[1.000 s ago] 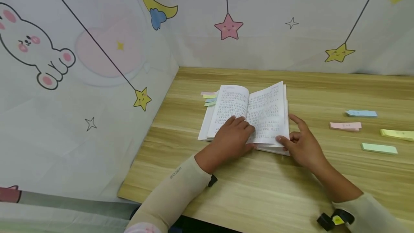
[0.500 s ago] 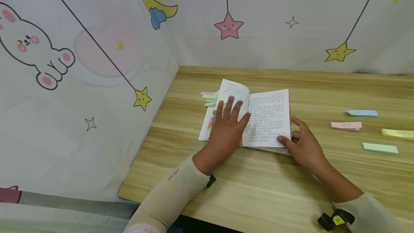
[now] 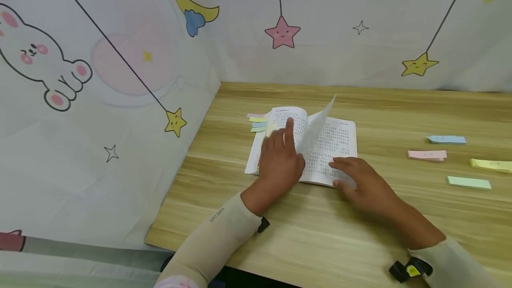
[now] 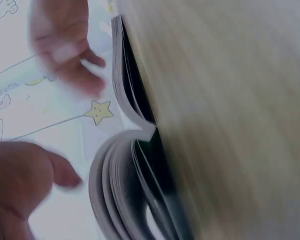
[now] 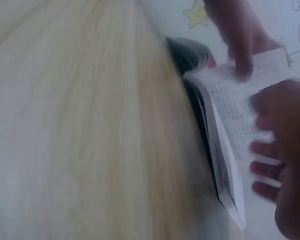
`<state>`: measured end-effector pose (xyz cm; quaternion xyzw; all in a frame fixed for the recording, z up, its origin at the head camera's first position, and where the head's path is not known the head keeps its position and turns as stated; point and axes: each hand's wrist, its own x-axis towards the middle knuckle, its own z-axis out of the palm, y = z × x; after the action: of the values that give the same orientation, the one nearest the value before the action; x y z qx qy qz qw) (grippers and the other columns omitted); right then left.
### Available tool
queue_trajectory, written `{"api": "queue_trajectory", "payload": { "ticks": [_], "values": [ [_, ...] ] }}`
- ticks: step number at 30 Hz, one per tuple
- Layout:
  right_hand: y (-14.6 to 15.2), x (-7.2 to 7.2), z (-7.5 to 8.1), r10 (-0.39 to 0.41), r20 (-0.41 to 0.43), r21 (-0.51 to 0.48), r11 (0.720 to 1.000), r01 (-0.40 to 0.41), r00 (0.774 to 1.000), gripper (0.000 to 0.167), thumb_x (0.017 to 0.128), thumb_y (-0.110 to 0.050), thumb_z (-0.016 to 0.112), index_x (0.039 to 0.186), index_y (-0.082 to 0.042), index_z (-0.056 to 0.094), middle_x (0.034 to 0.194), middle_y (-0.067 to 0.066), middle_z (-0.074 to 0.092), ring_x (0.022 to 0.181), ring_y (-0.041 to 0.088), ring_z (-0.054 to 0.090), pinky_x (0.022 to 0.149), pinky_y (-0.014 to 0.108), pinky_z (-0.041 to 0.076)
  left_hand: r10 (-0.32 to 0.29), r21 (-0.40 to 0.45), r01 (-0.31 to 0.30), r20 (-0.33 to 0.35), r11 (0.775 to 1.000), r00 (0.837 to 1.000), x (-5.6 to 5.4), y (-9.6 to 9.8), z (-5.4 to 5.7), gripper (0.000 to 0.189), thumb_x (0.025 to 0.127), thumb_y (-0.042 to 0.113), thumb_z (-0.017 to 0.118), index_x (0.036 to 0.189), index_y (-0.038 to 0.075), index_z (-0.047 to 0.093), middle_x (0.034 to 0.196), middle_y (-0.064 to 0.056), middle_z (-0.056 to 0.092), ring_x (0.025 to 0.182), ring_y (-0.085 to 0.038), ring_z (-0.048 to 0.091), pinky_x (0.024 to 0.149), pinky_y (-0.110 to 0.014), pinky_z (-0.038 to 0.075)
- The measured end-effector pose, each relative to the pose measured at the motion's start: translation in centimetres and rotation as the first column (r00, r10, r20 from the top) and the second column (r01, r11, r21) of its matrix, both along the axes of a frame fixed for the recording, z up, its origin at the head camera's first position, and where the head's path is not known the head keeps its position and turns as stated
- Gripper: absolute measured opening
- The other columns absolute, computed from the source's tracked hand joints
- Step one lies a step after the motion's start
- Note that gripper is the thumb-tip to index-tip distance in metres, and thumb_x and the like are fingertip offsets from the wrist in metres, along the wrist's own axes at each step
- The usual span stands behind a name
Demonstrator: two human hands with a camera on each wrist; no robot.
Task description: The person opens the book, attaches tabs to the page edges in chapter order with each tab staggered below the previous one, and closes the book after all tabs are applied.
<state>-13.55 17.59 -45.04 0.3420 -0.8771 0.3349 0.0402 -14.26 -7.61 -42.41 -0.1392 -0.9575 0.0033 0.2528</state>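
An open book (image 3: 340,139) with printed text lies on the wooden table, and one page (image 3: 316,132) stands up between its two sides. My left hand (image 3: 281,163) lies over the left page, its forefinger extended and its thumb by the gutter. Over the book's lower right corner hovers my right hand (image 3: 366,186), fingers spread and slightly bent, with nothing in its grasp. In the left wrist view the page edges (image 4: 102,185) fan out in a curve. The right wrist view, blurred, shows the right hand (image 5: 295,155) beside the text page (image 5: 230,95).
Pink, yellow, blue and green tabs (image 3: 258,124) stick out of the book's left edge. To the right lie several sticky-note strips: blue (image 3: 446,140), pink (image 3: 426,156), yellow (image 3: 492,165) and green (image 3: 469,183). A printed cloth wall (image 3: 248,66) rises behind the table.
The right hand has let go of the right page's edge and moved left over the book. A page now stands upright near the gutter. The left hand's fingers have drawn together.
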Motion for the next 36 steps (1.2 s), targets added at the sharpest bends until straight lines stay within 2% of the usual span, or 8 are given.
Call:
{"api": "queue_trajectory", "payload": {
  "ticks": [3,6,12,21,25,29,33,36],
  "values": [
    [0.6,-0.3,-0.3,0.015,-0.056,0.197,0.980,-0.004,0.998,0.044,0.087,-0.016,0.081,0.127,-0.001,0.069,0.136,0.019,0.061,0.127,0.040,0.054,0.104,0.057,0.040,0.091,-0.037,-0.092,-0.020,0.995,0.996,0.0,-0.4,0.2,0.083,0.090,0.017,0.071,0.160,0.016,0.026,0.153,-0.027,0.034,0.146,-0.048,0.028,0.114,-0.064,0.025],
    [1.1,-0.5,-0.4,0.021,-0.049,0.270,0.963,-0.007,0.999,0.042,0.086,-0.017,0.082,0.123,0.001,0.072,0.132,0.018,0.064,0.124,0.039,0.057,0.102,0.057,0.044,0.006,-0.150,0.015,0.144,0.989,0.990,0.1,-0.4,0.8,0.065,0.090,0.018,0.079,0.148,0.026,0.052,0.161,-0.020,0.029,0.153,-0.043,0.010,0.119,-0.062,0.010],
    [1.5,-0.8,-0.1,0.037,-0.083,0.250,0.968,-0.015,0.996,0.024,0.089,-0.008,0.074,0.111,0.000,0.077,0.120,0.014,0.071,0.114,0.034,0.065,0.095,0.052,0.050,-0.246,-0.128,0.339,0.462,0.932,0.852,0.5,0.4,0.6,0.022,0.100,0.019,0.062,0.118,0.021,0.075,0.135,0.002,0.062,0.143,-0.025,0.042,0.120,-0.047,0.024],
    [1.4,-0.7,0.3,-0.049,-0.267,0.128,0.988,0.086,0.962,0.017,0.080,-0.004,0.084,0.092,-0.010,0.074,0.093,0.001,0.071,0.097,0.024,0.065,0.078,0.044,0.055,-0.233,-0.090,0.324,0.518,0.942,0.823,0.3,0.5,0.2,0.031,0.095,0.047,0.072,0.116,0.024,0.072,0.123,0.005,0.061,0.127,-0.018,0.045,0.115,-0.042,0.029],
    [1.2,-0.7,0.3,-0.084,-0.337,0.065,0.992,0.112,0.938,0.024,0.072,-0.002,0.089,0.089,-0.010,0.073,0.096,0.002,0.071,0.100,0.027,0.062,0.077,0.045,0.054,-0.241,-0.083,0.325,0.508,0.942,0.827,0.1,0.6,0.1,0.029,0.093,0.047,0.073,0.111,0.025,0.073,0.120,0.005,0.061,0.123,-0.017,0.046,0.112,-0.041,0.030],
    [1.1,-0.5,0.4,-0.167,-0.338,0.014,0.983,0.182,0.926,0.050,0.070,-0.002,0.092,0.114,-0.004,0.069,0.118,0.015,0.061,0.099,0.034,0.061,0.062,0.045,0.054,-0.238,-0.077,0.311,0.481,0.947,0.844,0.1,0.6,-0.1,0.022,0.099,0.038,0.068,0.114,0.025,0.075,0.121,0.005,0.063,0.123,-0.016,0.049,0.110,-0.039,0.034],
    [1.4,-0.3,0.2,-0.187,-0.323,0.017,0.979,0.203,0.928,0.067,0.067,0.005,0.090,0.128,-0.006,0.065,0.128,0.020,0.052,0.099,0.036,0.058,0.052,0.042,0.049,-0.200,0.033,0.200,0.320,0.979,0.926,-0.1,0.5,-0.3,0.056,0.096,0.023,0.066,0.147,0.005,0.050,0.123,-0.007,0.064,0.114,-0.022,0.058,0.100,-0.037,0.045],
    [1.7,-0.5,0.1,-0.111,-0.355,0.039,0.990,0.133,0.928,0.054,0.064,0.011,0.087,0.113,-0.010,0.077,0.124,0.015,0.058,0.111,0.038,0.055,0.061,0.045,0.052,-0.044,0.102,0.036,0.073,0.994,0.996,-0.2,0.3,-0.3,0.083,0.090,0.014,0.066,0.158,0.001,0.022,0.135,-0.023,0.053,0.126,-0.036,0.054,0.103,-0.049,0.045]
  ]
}}
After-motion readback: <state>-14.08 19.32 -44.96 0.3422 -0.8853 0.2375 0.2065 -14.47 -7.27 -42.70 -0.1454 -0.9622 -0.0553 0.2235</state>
